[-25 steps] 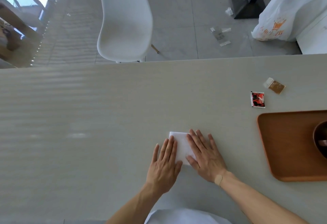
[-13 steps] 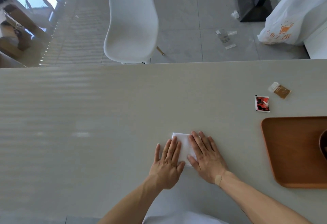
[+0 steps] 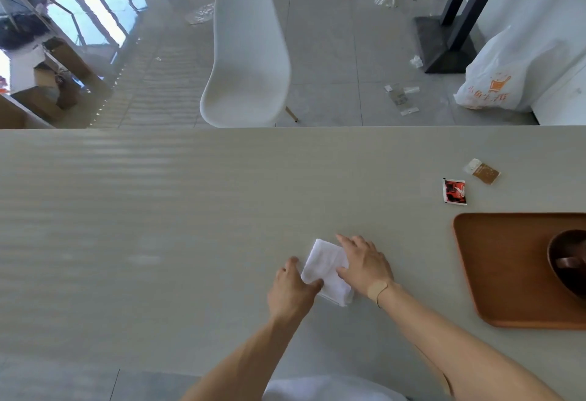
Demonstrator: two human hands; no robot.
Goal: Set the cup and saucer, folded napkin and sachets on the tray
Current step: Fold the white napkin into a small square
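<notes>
A white folded napkin (image 3: 325, 266) lies on the grey table, near the front. My left hand (image 3: 291, 289) pinches its near-left edge between thumb and curled fingers. Flat on the napkin's right side rests my right hand (image 3: 364, 264), fingers straight. At the right stands a brown wooden tray (image 3: 494, 273) with a dark cup and saucer (image 3: 567, 266) on it, cut off by the frame edge. A red sachet (image 3: 455, 191) and a brown sachet (image 3: 482, 171) lie on the table behind the tray.
The table's far edge (image 3: 285, 128) runs across the middle of the view. A white chair (image 3: 247, 61) stands on the floor beyond it. A white plastic bag (image 3: 507, 77) and a black table base (image 3: 447, 48) sit at the far right.
Both hands lay flat on the napkin before. Now my left hand has curled and pinched the napkin's edge, and the napkin has turned slightly. The camera view has tilted up.
</notes>
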